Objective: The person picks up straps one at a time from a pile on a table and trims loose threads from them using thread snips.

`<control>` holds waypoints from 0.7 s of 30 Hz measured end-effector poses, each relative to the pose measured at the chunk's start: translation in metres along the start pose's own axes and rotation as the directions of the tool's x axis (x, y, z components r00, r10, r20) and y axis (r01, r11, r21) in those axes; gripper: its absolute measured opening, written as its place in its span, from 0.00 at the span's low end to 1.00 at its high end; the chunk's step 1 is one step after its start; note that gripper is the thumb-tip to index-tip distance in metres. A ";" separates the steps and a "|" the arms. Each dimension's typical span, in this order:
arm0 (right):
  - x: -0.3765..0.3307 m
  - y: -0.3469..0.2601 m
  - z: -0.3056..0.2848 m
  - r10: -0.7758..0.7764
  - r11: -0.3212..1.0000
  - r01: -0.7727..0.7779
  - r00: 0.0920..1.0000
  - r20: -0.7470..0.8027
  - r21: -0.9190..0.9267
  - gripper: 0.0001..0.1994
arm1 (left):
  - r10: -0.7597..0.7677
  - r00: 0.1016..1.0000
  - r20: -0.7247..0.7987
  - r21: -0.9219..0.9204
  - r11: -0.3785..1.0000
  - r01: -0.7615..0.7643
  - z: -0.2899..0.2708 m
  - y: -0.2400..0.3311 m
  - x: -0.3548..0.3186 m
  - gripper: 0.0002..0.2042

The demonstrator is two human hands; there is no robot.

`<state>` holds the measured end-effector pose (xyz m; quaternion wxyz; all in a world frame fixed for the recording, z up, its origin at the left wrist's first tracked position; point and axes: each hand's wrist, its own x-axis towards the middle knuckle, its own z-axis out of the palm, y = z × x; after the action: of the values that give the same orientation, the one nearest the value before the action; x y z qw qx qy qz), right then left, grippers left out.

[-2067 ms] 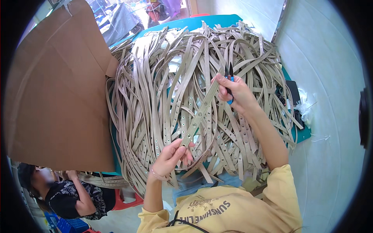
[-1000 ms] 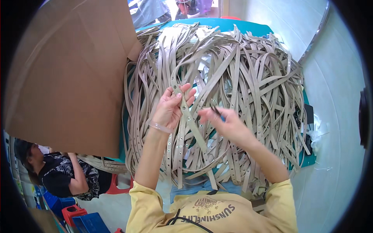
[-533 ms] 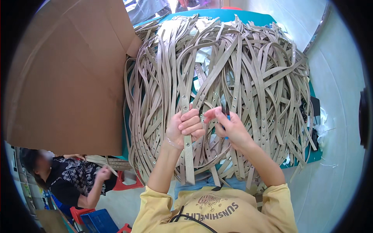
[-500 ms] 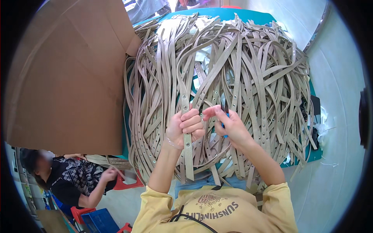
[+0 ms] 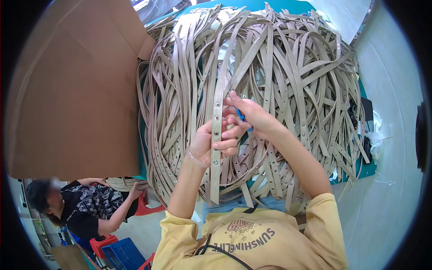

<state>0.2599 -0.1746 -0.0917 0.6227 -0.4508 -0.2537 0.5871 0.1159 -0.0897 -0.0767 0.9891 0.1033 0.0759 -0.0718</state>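
Observation:
A beige belt strap [image 5: 217,118] with metal eyelets hangs upright before me, its cut end pointing down toward my shirt. My left hand [image 5: 203,143] is closed around it from behind, fingers curling past its right edge. Close beside the strap, my right hand [image 5: 257,118] has its fingers wrapped round a small blue-handled tool [image 5: 240,115]; the tool's working end is hidden. The right fingertips are near the strap's edge and the left fingers; whether they touch cannot be made out. Beneath both hands lies a large heap of similar straps [image 5: 288,85].
The heap covers a green table [image 5: 369,168]. A big brown cardboard panel [image 5: 76,99] stands at left. Another person [image 5: 94,204] sits at lower left by red stools [image 5: 101,245] and a blue crate [image 5: 123,256]. Clear plastic scraps [image 5: 375,137] lie at right.
My right hand has moved up and left to the strap. The left fingers have loosened from a fist, showing more eyelets. The view has shifted slightly.

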 end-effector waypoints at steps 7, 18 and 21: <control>0.006 -0.028 -0.031 -0.099 0.995 0.100 0.990 0.102 -0.001 0.20 | -0.045 0.987 -0.156 0.030 0.998 0.051 -0.004 -0.013 0.040 0.12; -0.146 -0.100 -0.122 -0.375 0.926 0.331 0.754 -0.540 -0.182 0.08 | 0.858 0.509 -0.067 0.997 0.036 0.070 -0.097 0.057 0.011 0.08; -0.194 -0.088 -0.128 -0.296 0.923 0.049 0.727 -0.620 -0.383 0.07 | 0.783 0.605 0.141 0.909 -0.345 0.234 -0.089 0.065 0.037 0.13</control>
<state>0.3774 -0.3862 -0.0341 0.6370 -0.7048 -0.1530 0.2722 0.1503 -0.0120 -0.1562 0.3779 0.8512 0.2787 0.2342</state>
